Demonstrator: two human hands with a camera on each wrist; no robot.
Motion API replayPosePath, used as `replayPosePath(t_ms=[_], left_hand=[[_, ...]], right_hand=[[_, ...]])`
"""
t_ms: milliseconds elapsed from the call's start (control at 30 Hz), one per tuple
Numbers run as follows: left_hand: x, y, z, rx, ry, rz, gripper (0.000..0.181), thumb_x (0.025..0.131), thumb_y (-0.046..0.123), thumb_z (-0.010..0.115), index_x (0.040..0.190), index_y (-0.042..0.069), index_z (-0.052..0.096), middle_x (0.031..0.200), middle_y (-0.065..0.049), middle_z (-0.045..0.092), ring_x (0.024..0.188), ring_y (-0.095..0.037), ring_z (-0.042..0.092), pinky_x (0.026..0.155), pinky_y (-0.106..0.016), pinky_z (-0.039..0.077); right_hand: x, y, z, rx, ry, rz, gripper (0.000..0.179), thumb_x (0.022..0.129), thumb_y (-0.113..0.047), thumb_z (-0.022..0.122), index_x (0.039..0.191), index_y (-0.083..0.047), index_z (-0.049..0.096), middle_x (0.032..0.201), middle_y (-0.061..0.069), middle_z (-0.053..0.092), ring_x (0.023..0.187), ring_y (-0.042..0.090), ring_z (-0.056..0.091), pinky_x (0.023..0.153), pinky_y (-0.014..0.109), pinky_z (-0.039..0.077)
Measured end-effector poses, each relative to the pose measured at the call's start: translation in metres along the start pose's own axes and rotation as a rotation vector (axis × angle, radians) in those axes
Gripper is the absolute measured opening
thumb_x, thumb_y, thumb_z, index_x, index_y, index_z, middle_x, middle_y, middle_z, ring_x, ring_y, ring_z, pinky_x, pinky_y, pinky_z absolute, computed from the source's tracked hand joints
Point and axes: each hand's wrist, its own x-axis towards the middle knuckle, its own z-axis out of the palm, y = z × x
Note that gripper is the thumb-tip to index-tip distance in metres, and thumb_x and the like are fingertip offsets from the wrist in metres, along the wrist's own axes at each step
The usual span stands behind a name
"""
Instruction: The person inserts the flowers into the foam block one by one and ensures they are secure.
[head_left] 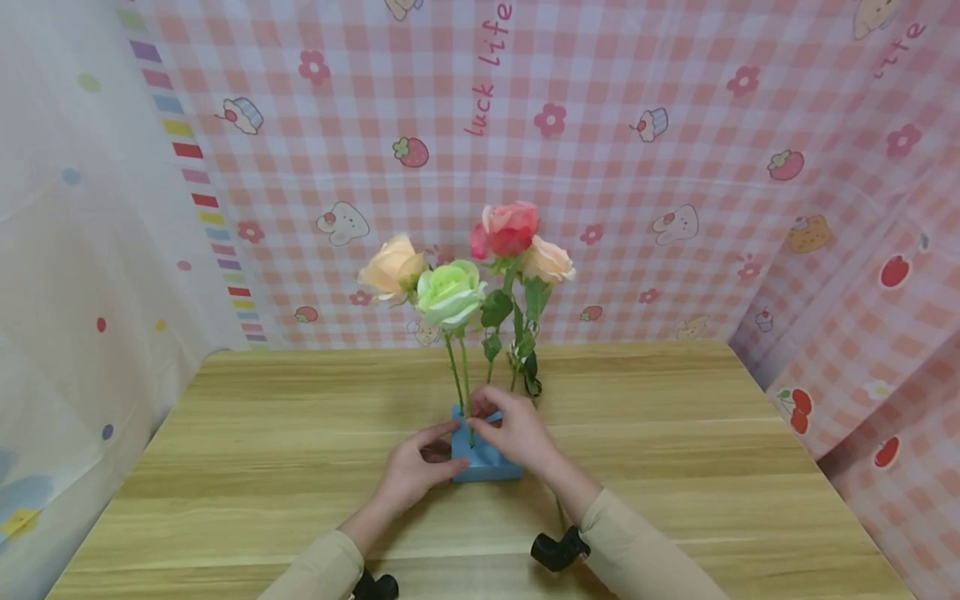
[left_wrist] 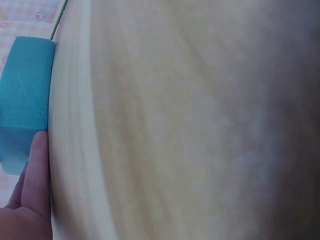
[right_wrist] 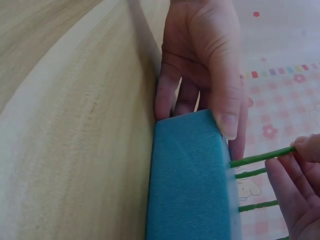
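A blue foam block (head_left: 487,472) rests on the table with artificial roses standing in it. My left hand (head_left: 412,467) grips its left end, thumb on the top face and fingers at the side, as the right wrist view also shows. Between thumb and fingers my right hand (head_left: 517,429) pinches the green stem (right_wrist: 262,157) of the pale green rose (head_left: 450,293), low down, where it meets the block. Behind stand a peach rose (head_left: 393,268) at left, a pink-red rose (head_left: 510,229) and another peach rose (head_left: 549,261) at right. The right hand hides part of the block's top.
The wooden table (head_left: 262,450) extends around the block. A pink checked cloth (head_left: 450,75) hangs behind it, with more cloth at both sides. Black curved pieces (head_left: 558,550) sit by the wrists. Green leaves (head_left: 532,375) hang low behind the right hand.
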Motion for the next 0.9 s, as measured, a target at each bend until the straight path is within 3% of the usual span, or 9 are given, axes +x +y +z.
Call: replayPosePath(t_ms=[900], left_hand=[[-0.0001, -0.0005, 0.0002, 0.006, 0.001, 0.010, 0.056, 0.081, 0.017, 0.084, 0.133, 0.010, 0.064, 0.106, -0.014, 0.065, 0.090, -0.024, 0.066, 0.067, -0.032, 0.062]], right_hand=[[-0.0047, 0.0085, 0.0044, -0.003, -0.016, -0.016, 0.018, 0.086, 0.003, 0.074, 0.094, -0.007, 0.061, 0.089, 0.007, 0.070, 0.084, 0.021, 0.067, 0.072, 0.027, 0.059]])
